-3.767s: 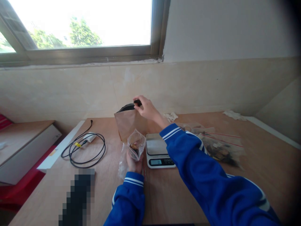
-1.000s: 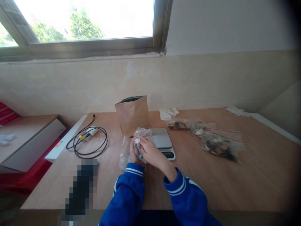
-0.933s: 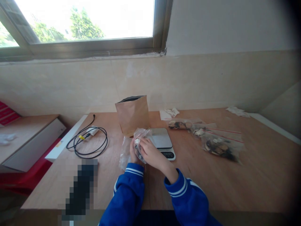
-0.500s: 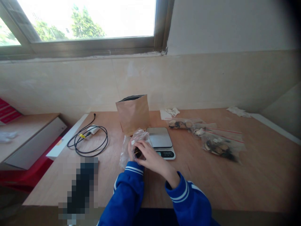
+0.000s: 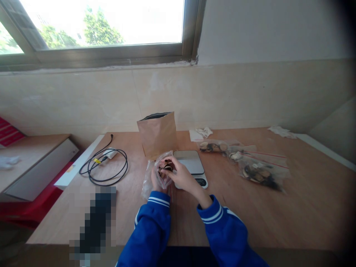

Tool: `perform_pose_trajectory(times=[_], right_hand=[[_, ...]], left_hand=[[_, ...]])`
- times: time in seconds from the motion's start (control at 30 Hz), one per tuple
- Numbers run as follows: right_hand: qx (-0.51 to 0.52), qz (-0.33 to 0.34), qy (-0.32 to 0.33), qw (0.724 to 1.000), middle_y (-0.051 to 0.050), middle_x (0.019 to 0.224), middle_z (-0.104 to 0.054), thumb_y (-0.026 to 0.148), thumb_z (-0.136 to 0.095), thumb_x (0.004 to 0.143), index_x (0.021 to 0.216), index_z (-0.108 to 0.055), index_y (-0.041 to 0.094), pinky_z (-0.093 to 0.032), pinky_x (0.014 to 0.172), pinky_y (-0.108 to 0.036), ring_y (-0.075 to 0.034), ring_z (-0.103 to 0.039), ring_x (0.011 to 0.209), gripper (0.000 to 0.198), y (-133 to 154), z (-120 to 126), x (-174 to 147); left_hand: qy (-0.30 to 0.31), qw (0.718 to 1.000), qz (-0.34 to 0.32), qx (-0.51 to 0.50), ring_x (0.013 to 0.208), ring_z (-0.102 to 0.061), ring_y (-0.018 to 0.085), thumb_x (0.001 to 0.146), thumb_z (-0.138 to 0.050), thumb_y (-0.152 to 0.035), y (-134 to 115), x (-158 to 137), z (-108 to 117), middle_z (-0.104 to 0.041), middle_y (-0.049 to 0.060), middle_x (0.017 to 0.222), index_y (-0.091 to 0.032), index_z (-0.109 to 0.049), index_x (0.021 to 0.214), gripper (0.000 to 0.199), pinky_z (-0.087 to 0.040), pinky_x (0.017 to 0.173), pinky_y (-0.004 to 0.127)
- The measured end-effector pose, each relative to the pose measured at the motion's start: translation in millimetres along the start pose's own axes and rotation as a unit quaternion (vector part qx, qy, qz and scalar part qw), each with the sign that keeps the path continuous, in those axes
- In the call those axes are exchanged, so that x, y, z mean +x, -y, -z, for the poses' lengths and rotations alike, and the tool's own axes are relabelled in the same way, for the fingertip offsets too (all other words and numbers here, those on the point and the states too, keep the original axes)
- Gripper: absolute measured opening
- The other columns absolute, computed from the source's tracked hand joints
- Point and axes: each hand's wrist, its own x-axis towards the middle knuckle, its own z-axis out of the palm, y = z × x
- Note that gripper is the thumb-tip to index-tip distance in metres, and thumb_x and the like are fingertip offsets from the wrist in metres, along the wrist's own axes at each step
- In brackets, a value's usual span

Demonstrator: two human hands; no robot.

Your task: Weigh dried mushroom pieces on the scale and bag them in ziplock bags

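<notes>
The left hand [image 5: 154,180] holds the clear bag [image 5: 166,184] beside the scale [image 5: 189,162] — keep its mouth spread. The right hand [image 5: 182,177] has thumb and fingers around dark pieces [image 5: 166,168] inside; whether it pinches one, I cannot tell — settle them gently, clear of the rim.

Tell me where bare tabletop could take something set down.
Bare tabletop lies between right sleeve and filled zip-lock bags, also between coiled cable and kraft-paper pouch. Crowded: left hand and right hand at open plastic bag, beside digital scale.

nothing seems readable, even on the scale [image 5: 191,161].
</notes>
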Motion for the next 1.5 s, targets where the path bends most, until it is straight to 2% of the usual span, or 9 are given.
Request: perform_pose_trajectory(times=[0.17, 0.4, 0.53, 0.63, 0.77, 0.9, 1.2, 1.37, 1.5], right_hand=[[0.063, -0.01, -0.05, 0.997, -0.009, 0.111, -0.063, 0.032, -0.055, 0.089, 0.112, -0.049, 0.022, -0.051, 0.092, -0.036, -0.019, -0.063, 0.102, 0.026, -11, -3, 11], [0.172, 0.037, -0.074, 0.982, -0.005, 0.103, -0.059, 0.049, -0.059, 0.086, 0.108, -0.048, 0.026, -0.058, 0.072, -0.034, -0.015, -0.065, 0.075, 0.034, 0, 8, 52], [0.095, 0.165, -0.144, 0.971, -0.005, 0.109, -0.057, 0.05, -0.052, 0.091, 0.11, -0.047, 0.028, -0.056, 0.081, -0.033, -0.014, -0.063, 0.082, 0.03, 27, 34, 117], [-0.009, 0.24, -0.168, 0.956, -0.007, 0.115, -0.056, 0.042, -0.049, 0.094, 0.115, -0.048, 0.026, -0.05, 0.094, -0.037, -0.018, -0.059, 0.102, 0.025, 38, 52, 169], [-0.151, 0.226, -0.102, 0.957, -0.01, 0.11, -0.059, 0.024, -0.048, 0.093, 0.107, -0.052, 0.02, -0.045, 0.099, -0.039, -0.02, -0.057, 0.106, 0.015, 30, 60, 205], [-0.208, 0.199, -0.096, 0.953, -0.01, 0.113, -0.061, 0.017, -0.046, 0.091, 0.109, -0.051, 0.02, -0.044, 0.098, -0.04, -0.021, -0.058, 0.107, 0.019, 15, 56, 203], [-0.205, 0.223, -0.042, 0.952, -0.009, 0.108, -0.067, 0.033, -0.05, 0.091, 0.109, -0.056, 0.018, -0.047, 0.091, -0.036, -0.022, -0.062, 0.1, 0.024, 20, 62, 181], [-0.277, 0.258, -0.004, 0.926, -0.012, 0.116, -0.064, 0.041, -0.043, 0.096, 0.099, -0.067, 0.016, -0.041, 0.1, -0.035, -0.021, -0.058, 0.112, 0.036, 25, 60, 169], [-0.328, 0.237, -0.018, 0.914, -0.011, 0.128, -0.06, 0.04, -0.031, 0.1, 0.104, -0.07, 0.017, -0.035, 0.108, -0.037, -0.021, -0.052, 0.121, 0.045, 24, 57, 167]], left_hand=[[-0.005, 1.0, -0.012, -0.025, 0.095, -0.067, 0.021, 0.081, -0.056, -0.021, -4, -1, -8, -0.071, 0.009, 0.095, -0.012, -0.07, 0.096, 0.023, -0.053, 0.082, 0.028], [0.008, 1.0, -0.008, -0.019, 0.084, -0.069, 0.02, 0.08, -0.058, -0.023, -4, -1, -11, -0.073, 0.008, 0.091, -0.012, -0.069, 0.1, 0.025, -0.055, 0.076, 0.029], [-0.039, 0.999, 0.005, -0.013, 0.077, -0.069, 0.02, 0.079, -0.062, -0.02, -3, -4, -11, -0.071, 0.006, 0.083, -0.013, -0.069, 0.091, 0.017, -0.055, 0.071, 0.029], [-0.052, 0.998, 0.0, -0.02, 0.076, -0.069, 0.019, 0.079, -0.062, -0.022, -4, -7, -13, -0.07, 0.005, 0.079, -0.014, -0.067, 0.087, 0.012, -0.056, 0.068, 0.028], [-0.052, 0.998, 0.0, -0.027, 0.073, -0.067, 0.017, 0.08, -0.062, -0.023, -6, -8, -14, -0.07, 0.004, 0.079, -0.015, -0.065, 0.087, 0.01, -0.055, 0.067, 0.027], [-0.054, 0.998, -0.003, -0.015, 0.073, -0.066, 0.015, 0.08, -0.063, -0.024, -6, -5, -10, -0.068, 0.003, 0.08, -0.017, -0.064, 0.087, 0.01, -0.054, 0.068, 0.025], [-0.052, 0.998, 0.007, -0.026, 0.077, -0.067, 0.017, 0.081, -0.059, -0.023, -6, -6, -14, -0.069, 0.005, 0.082, -0.016, -0.065, 0.087, 0.011, -0.055, 0.073, 0.029], [-0.065, 0.997, -0.004, -0.03, 0.079, -0.067, 0.017, 0.08, -0.058, -0.019, -8, -10, -17, -0.069, 0.005, 0.08, -0.015, -0.066, 0.09, 0.013, -0.055, 0.073, 0.028], [-0.077, 0.997, -0.009, -0.019, 0.081, -0.067, 0.018, 0.081, -0.057, -0.02, -6, -8, -13, -0.069, 0.004, 0.081, -0.017, -0.066, 0.092, 0.014, -0.055, 0.071, 0.027]])
